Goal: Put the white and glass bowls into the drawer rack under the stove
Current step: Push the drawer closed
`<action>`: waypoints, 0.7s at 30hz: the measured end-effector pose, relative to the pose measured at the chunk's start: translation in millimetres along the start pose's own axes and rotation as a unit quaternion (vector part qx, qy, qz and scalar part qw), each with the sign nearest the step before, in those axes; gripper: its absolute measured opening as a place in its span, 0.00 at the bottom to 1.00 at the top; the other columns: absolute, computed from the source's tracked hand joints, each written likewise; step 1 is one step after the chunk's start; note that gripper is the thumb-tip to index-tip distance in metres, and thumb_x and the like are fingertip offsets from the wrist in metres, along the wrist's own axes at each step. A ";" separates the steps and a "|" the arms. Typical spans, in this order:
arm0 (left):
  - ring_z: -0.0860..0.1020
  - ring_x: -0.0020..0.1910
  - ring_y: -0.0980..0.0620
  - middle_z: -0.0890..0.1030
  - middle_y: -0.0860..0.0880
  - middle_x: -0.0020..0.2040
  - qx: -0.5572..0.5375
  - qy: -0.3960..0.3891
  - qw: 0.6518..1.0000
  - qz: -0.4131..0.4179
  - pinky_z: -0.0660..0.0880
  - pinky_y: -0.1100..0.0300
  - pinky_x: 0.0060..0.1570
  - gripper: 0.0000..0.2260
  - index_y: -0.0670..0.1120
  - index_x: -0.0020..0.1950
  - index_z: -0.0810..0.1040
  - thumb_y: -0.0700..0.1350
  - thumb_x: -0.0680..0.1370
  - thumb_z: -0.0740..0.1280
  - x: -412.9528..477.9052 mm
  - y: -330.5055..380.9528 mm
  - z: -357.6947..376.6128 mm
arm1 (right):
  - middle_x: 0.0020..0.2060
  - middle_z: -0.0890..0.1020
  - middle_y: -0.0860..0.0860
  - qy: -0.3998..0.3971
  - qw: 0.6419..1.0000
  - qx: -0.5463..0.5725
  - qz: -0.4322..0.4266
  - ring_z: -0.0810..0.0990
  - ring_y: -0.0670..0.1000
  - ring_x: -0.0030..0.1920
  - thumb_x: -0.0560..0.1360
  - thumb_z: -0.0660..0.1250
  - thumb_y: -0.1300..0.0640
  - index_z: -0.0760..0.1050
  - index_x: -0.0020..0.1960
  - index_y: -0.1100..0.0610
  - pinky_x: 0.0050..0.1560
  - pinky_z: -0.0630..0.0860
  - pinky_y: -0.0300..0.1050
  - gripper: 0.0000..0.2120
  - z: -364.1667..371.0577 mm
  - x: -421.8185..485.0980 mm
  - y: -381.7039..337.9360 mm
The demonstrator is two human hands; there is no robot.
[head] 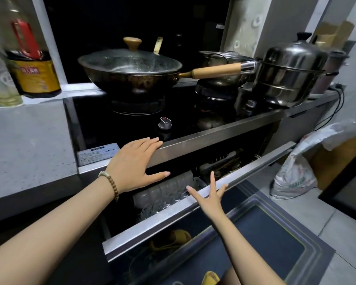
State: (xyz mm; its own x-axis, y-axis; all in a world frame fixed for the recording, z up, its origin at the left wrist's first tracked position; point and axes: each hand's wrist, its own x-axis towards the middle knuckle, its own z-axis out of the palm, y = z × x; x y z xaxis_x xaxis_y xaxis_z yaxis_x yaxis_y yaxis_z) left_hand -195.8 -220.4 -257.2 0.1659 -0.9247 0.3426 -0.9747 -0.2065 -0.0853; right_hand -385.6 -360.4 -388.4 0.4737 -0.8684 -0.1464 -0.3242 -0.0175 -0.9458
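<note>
The drawer under the stove stands pulled partly out, its steel front rim running across the middle of the view. Inside it, at the left, a row of glass bowls stands on edge in the rack, with more clear glassware below. I cannot make out a white bowl. My left hand rests flat on the stove's front steel edge, fingers straight. My right hand is spread open over the drawer's front rim, holding nothing.
A lidded wok with a wooden handle sits on the left burner, a steel pot on the right one, a steel steamer beyond. Oil and sauce bottles stand at the left. A plastic bag lies on the floor at right.
</note>
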 end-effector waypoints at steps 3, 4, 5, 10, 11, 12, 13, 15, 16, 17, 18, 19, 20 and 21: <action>0.59 0.74 0.53 0.62 0.53 0.75 0.000 0.000 1.000 -0.002 0.51 0.59 0.72 0.41 0.50 0.75 0.58 0.74 0.70 0.48 0.5 -0.4 1.5 | 0.73 0.25 0.51 -0.028 0.999 -0.015 0.003 0.37 0.59 0.77 0.66 0.74 0.42 0.40 0.74 0.33 0.73 0.55 0.57 0.51 6.4 16.6 -8.4; 0.59 0.74 0.53 0.62 0.53 0.75 -0.002 0.001 1.000 -0.002 0.51 0.59 0.72 0.42 0.50 0.75 0.58 0.75 0.69 0.48 0.7 -0.6 1.7 | 0.73 0.25 0.52 -0.036 0.999 -0.020 0.000 0.37 0.60 0.77 0.66 0.74 0.42 0.39 0.74 0.33 0.73 0.54 0.58 0.51 8.7 22.2 -10.9; 0.59 0.74 0.53 0.62 0.53 0.75 -0.007 0.000 1.000 -0.002 0.52 0.58 0.72 0.42 0.50 0.75 0.58 0.75 0.69 0.48 0.8 -1.0 1.9 | 0.73 0.25 0.52 -0.042 0.999 -0.027 -0.001 0.37 0.60 0.77 0.67 0.74 0.42 0.38 0.73 0.33 0.73 0.53 0.58 0.52 10.5 27.4 -13.2; 0.59 0.74 0.53 0.62 0.53 0.75 -0.016 -0.001 1.000 -0.002 0.54 0.56 0.74 0.43 0.50 0.75 0.58 0.75 0.68 0.47 1.5 -0.6 2.5 | 0.74 0.27 0.53 -0.095 0.995 -0.031 -0.009 0.39 0.58 0.77 0.67 0.74 0.43 0.36 0.73 0.34 0.73 0.54 0.57 0.53 13.6 48.6 -23.4; 0.59 0.74 0.53 0.61 0.53 0.75 -0.018 -0.002 1.000 -0.004 0.54 0.56 0.74 0.43 0.50 0.75 0.58 0.75 0.68 0.47 1.6 -0.6 2.2 | 0.74 0.28 0.53 -0.099 0.995 -0.030 -0.011 0.39 0.57 0.77 0.67 0.74 0.44 0.35 0.74 0.35 0.73 0.54 0.57 0.53 13.9 50.6 -24.9; 0.58 0.74 0.53 0.61 0.54 0.75 -0.019 -0.003 1.000 -0.005 0.54 0.56 0.74 0.43 0.50 0.75 0.58 0.75 0.68 0.47 1.8 -1.0 2.1 | 0.75 0.30 0.52 -0.100 0.995 -0.025 -0.016 0.40 0.56 0.77 0.68 0.74 0.45 0.35 0.74 0.36 0.73 0.54 0.56 0.53 14.6 53.6 -24.2; 0.58 0.75 0.53 0.61 0.54 0.76 -0.019 -0.002 1.000 -0.005 0.53 0.56 0.74 0.43 0.50 0.75 0.58 0.75 0.68 0.47 1.7 -1.1 2.4 | 0.76 0.33 0.51 -0.102 0.994 -0.021 -0.017 0.41 0.55 0.78 0.68 0.74 0.45 0.34 0.74 0.37 0.73 0.53 0.56 0.53 15.7 52.7 -25.6; 0.57 0.75 0.54 0.60 0.54 0.76 -0.017 -0.001 1.000 -0.004 0.53 0.57 0.73 0.42 0.51 0.75 0.57 0.75 0.69 0.47 1.5 -1.5 2.7 | 0.78 0.40 0.50 -0.100 0.995 -0.016 -0.021 0.44 0.55 0.78 0.70 0.73 0.46 0.34 0.75 0.38 0.74 0.53 0.56 0.52 15.7 50.8 -25.1; 0.57 0.75 0.54 0.60 0.54 0.76 -0.022 -0.002 1.000 -0.002 0.53 0.56 0.73 0.42 0.50 0.75 0.57 0.75 0.69 0.47 2.0 -1.1 3.7 | 0.78 0.44 0.50 -0.107 0.994 -0.015 -0.027 0.47 0.54 0.78 0.71 0.72 0.46 0.35 0.75 0.39 0.74 0.54 0.55 0.50 15.7 51.1 -20.0; 0.57 0.75 0.54 0.60 0.54 0.76 -0.019 -0.006 1.000 -0.005 0.53 0.56 0.74 0.42 0.50 0.75 0.57 0.75 0.69 0.47 2.0 -0.8 2.6 | 0.78 0.46 0.50 -0.113 0.993 -0.021 -0.019 0.49 0.54 0.78 0.72 0.71 0.47 0.37 0.76 0.41 0.73 0.54 0.54 0.49 15.0 46.7 -19.9; 0.57 0.75 0.54 0.60 0.54 0.76 -0.020 -0.003 1.000 -0.003 0.53 0.56 0.74 0.42 0.50 0.75 0.57 0.75 0.69 0.47 2.3 -1.1 3.1 | 0.78 0.48 0.49 -0.119 0.992 -0.031 -0.022 0.50 0.53 0.77 0.72 0.71 0.47 0.39 0.77 0.42 0.73 0.55 0.52 0.47 13.5 45.1 -17.2; 0.57 0.75 0.54 0.60 0.54 0.76 -0.023 -0.004 1.000 -0.005 0.53 0.56 0.74 0.42 0.50 0.75 0.57 0.75 0.69 0.47 3.0 -0.2 2.0 | 0.78 0.50 0.49 -0.115 0.992 -0.051 -0.028 0.52 0.53 0.77 0.73 0.70 0.48 0.42 0.77 0.44 0.73 0.56 0.51 0.45 11.8 39.1 -18.6; 0.57 0.75 0.53 0.60 0.54 0.76 -0.018 -0.006 1.000 -0.007 0.53 0.56 0.74 0.42 0.50 0.75 0.57 0.75 0.69 0.48 2.7 -1.6 2.0 | 0.78 0.52 0.50 -0.110 0.992 -0.056 -0.036 0.53 0.52 0.77 0.73 0.70 0.49 0.45 0.77 0.46 0.73 0.57 0.50 0.43 8.6 38.2 -18.8; 0.57 0.75 0.53 0.60 0.53 0.76 -0.018 -0.010 1.000 -0.008 0.53 0.56 0.74 0.41 0.50 0.75 0.57 0.74 0.70 0.48 1.7 0.0 -0.5 | 0.77 0.55 0.51 -0.082 0.993 -0.062 -0.050 0.54 0.52 0.77 0.74 0.69 0.50 0.48 0.77 0.47 0.72 0.58 0.49 0.40 5.3 31.4 -27.3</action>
